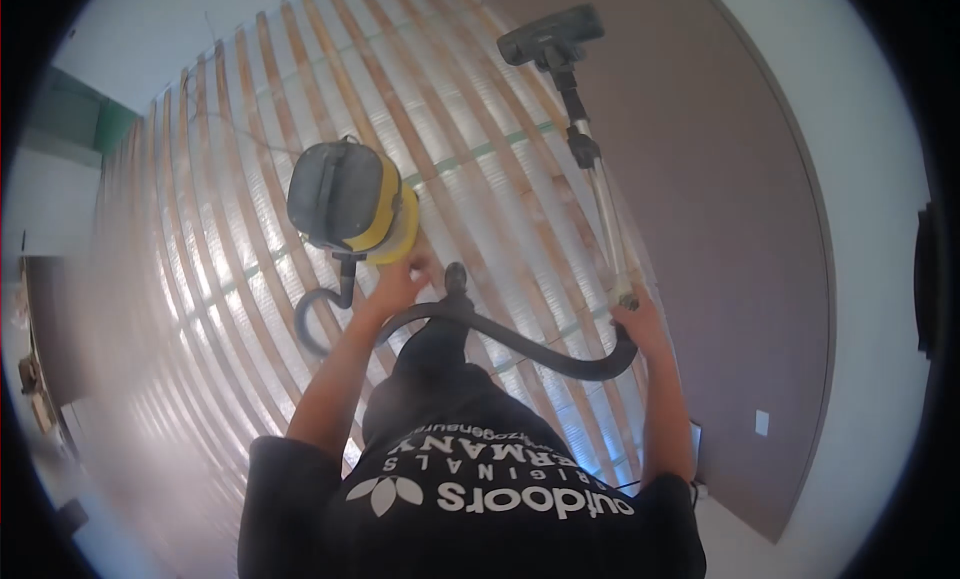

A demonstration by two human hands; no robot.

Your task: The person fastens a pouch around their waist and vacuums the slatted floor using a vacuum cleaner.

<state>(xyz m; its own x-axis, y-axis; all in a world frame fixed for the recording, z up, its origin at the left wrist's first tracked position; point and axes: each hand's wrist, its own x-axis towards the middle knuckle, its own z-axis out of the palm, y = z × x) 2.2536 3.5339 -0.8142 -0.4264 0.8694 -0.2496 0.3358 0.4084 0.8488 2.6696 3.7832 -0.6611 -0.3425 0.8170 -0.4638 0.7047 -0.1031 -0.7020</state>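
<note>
My right hand is wrapped around the lower end of a vacuum wand, where the black hose joins it. The metal wand stretches away from me to a dark floor nozzle. My left hand is beside the yellow lower body of a vacuum cleaner with a dark top. Its fingers are loosely bent and apart, with nothing visible in them. The hose leaves the vacuum's front, loops past my left forearm and crosses before my legs to my right hand.
Wooden battens run in rows over shiny foil sheeting across the floor. A brown panel lies along the right side. My shoe is on the battens under the hose. A thin cord trails behind the vacuum.
</note>
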